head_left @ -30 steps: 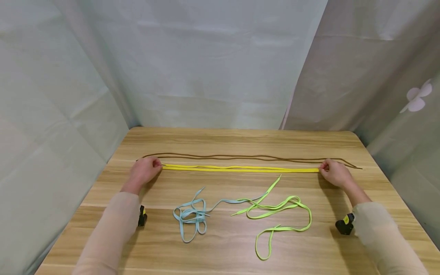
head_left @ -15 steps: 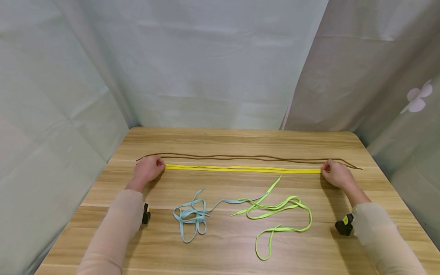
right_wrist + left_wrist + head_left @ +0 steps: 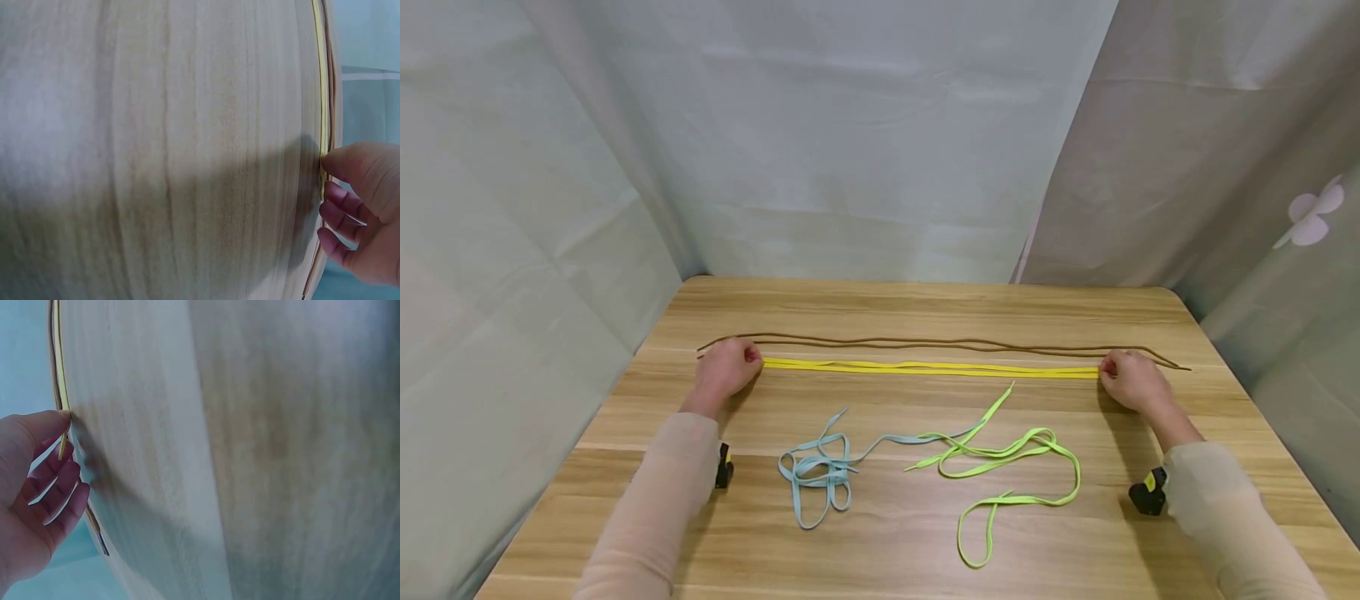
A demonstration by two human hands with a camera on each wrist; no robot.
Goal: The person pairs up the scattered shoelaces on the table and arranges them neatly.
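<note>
A yellow shoelace point(image 3: 925, 369) runs doubled across the table in two nearly parallel strands. Its left end is pinched between thumb and forefinger of my left hand point(image 3: 727, 367), and a short tip pokes out below the thumb in the left wrist view. At the other end my right hand point(image 3: 1135, 379) pinches the lace between thumb and fingertips, its other fingers loosely bent. Just behind lies a brown shoelace point(image 3: 880, 342), also doubled and stretched lengthwise; both hands partly cover it.
Nearer to me, a light blue shoelace point(image 3: 820, 479) lies in a loose tangle. One strand of it reaches a lime green shoelace point(image 3: 1000, 454) curled in loops at centre right. The wooden table point(image 3: 880, 304) ends at a hanging grey-white curtain point(image 3: 865, 150).
My left hand has moved slightly to the right with its end of the yellow shoelace. The right hand has barely shifted. The other laces lie unchanged.
</note>
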